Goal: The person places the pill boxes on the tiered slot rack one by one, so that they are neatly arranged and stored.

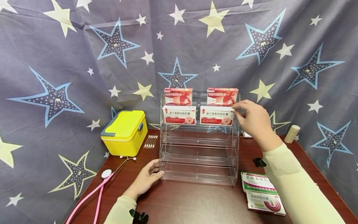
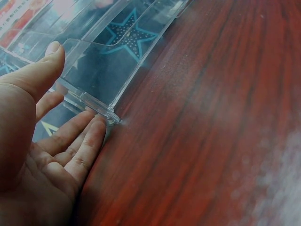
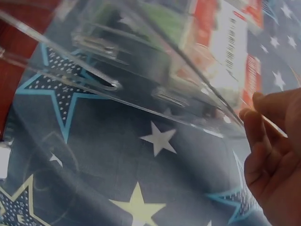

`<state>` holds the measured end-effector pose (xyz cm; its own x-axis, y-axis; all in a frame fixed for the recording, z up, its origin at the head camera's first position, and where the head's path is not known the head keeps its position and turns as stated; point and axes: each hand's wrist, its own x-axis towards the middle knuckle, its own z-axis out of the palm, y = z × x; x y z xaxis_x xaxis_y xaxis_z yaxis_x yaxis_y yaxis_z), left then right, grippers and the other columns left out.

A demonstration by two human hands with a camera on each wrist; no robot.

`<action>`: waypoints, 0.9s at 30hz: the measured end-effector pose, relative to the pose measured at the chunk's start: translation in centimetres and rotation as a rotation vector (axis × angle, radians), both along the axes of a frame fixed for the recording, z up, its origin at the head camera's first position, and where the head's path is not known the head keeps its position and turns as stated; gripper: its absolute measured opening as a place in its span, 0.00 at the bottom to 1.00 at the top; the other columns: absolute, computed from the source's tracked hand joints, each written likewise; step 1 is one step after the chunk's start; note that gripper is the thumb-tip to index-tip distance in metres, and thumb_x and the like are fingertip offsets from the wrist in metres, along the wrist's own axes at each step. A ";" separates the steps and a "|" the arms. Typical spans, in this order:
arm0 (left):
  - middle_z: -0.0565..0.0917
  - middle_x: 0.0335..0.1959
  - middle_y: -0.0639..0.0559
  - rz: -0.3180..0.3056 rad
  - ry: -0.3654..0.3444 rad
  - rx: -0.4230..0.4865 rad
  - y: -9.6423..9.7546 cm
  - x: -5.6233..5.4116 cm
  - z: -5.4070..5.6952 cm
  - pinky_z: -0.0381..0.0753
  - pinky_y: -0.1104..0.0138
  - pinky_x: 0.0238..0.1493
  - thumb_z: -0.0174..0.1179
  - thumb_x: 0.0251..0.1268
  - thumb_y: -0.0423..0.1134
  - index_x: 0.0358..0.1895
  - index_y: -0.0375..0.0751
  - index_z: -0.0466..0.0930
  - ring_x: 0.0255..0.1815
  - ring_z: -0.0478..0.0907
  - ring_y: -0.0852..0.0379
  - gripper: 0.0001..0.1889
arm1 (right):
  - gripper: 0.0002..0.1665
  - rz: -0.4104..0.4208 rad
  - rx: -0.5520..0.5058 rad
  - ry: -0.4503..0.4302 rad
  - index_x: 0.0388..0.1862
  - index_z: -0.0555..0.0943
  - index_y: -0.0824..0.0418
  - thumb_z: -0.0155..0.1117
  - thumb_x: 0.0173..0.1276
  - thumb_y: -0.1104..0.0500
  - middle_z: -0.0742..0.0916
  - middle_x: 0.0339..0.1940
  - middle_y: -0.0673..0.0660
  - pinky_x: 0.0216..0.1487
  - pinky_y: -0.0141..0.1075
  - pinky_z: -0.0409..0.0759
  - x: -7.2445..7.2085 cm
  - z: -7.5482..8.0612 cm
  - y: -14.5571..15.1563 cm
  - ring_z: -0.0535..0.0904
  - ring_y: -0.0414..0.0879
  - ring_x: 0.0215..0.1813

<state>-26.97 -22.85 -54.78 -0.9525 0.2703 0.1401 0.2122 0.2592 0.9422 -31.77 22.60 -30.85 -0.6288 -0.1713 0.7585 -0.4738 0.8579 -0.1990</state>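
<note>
A clear acrylic tiered display rack (image 1: 197, 157) stands on the table. Its top tier bears two red-and-white medicine boxes, a left one (image 1: 178, 96) and a right one (image 1: 222, 96). Below them stand two white-and-red medicine boxes, one at left (image 1: 179, 115) and one at right (image 1: 216, 115). My right hand (image 1: 253, 119) pinches the upper right corner of the right white-and-red medicine box, at the rack's side. At the rack's lower left corner, my left hand (image 1: 145, 179) touches the clear plastic with its fingertips (image 2: 96, 125), the thumb held apart from them.
A yellow lidded case (image 1: 124, 133) stands at back left, with cotton swabs (image 1: 151, 141) beside it. A pink stethoscope (image 1: 96, 189) lies in front. Green-and-white (image 1: 258, 183) and white-and-pink (image 1: 264, 202) medicine boxes lie at right. A beige roll (image 1: 292, 133) stands behind.
</note>
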 end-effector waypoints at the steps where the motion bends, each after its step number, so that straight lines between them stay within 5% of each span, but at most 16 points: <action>1: 0.79 0.64 0.35 -0.001 0.001 0.000 0.0 0.0 0.0 0.78 0.66 0.56 0.67 0.74 0.38 0.75 0.42 0.69 0.62 0.77 0.40 0.30 | 0.10 0.017 -0.035 0.012 0.45 0.92 0.54 0.75 0.67 0.63 0.90 0.44 0.49 0.32 0.43 0.74 0.3 0.1 0.4 0.80 0.45 0.30; 7: 0.79 0.64 0.35 -0.005 0.007 0.003 0.1 0.1 0.1 0.79 0.66 0.56 0.67 0.75 0.38 0.75 0.42 0.69 0.62 0.77 0.39 0.30 | 0.07 0.004 -0.199 -0.032 0.44 0.92 0.54 0.76 0.68 0.61 0.88 0.31 0.51 0.30 0.29 0.67 3.7 -0.7 5.8 0.73 0.33 0.25; 14: 0.79 0.64 0.35 -0.019 0.030 -0.013 0.2 0.1 0.0 0.79 0.66 0.57 0.66 0.75 0.38 0.75 0.42 0.69 0.61 0.77 0.40 0.29 | 0.15 -0.071 -0.130 -0.383 0.52 0.88 0.56 0.76 0.70 0.54 0.91 0.40 0.60 0.35 0.23 0.71 7.5 -7.7 15.8 0.76 0.21 0.35; 18: 0.79 0.63 0.36 -0.007 0.030 -0.017 0.1 0.0 -0.1 0.78 0.66 0.57 0.67 0.75 0.39 0.75 0.44 0.69 0.61 0.77 0.40 0.29 | 0.24 -0.094 -0.092 -0.594 0.58 0.85 0.65 0.76 0.70 0.52 0.89 0.50 0.70 0.37 0.29 0.78 9.1 -12.1 20.1 0.86 0.40 0.43; 22: 0.79 0.63 0.36 0.000 0.028 -0.009 0.0 0.0 -0.1 0.78 0.65 0.56 0.67 0.75 0.38 0.75 0.43 0.69 0.61 0.77 0.40 0.29 | 0.35 -0.142 -0.074 -0.805 0.63 0.80 0.73 0.75 0.70 0.47 0.82 0.59 0.79 0.42 0.52 0.84 10.3 -15.2 23.2 0.83 0.71 0.52; 27: 0.79 0.64 0.36 -0.005 0.015 -0.008 -0.1 0.1 -0.1 0.79 0.66 0.56 0.67 0.74 0.38 0.75 0.43 0.69 0.61 0.77 0.42 0.29 | 0.45 -0.163 -0.011 -0.952 0.63 0.76 0.80 0.79 0.64 0.45 0.79 0.57 0.83 0.47 0.64 0.80 11.2 -17.9 25.4 0.79 0.77 0.54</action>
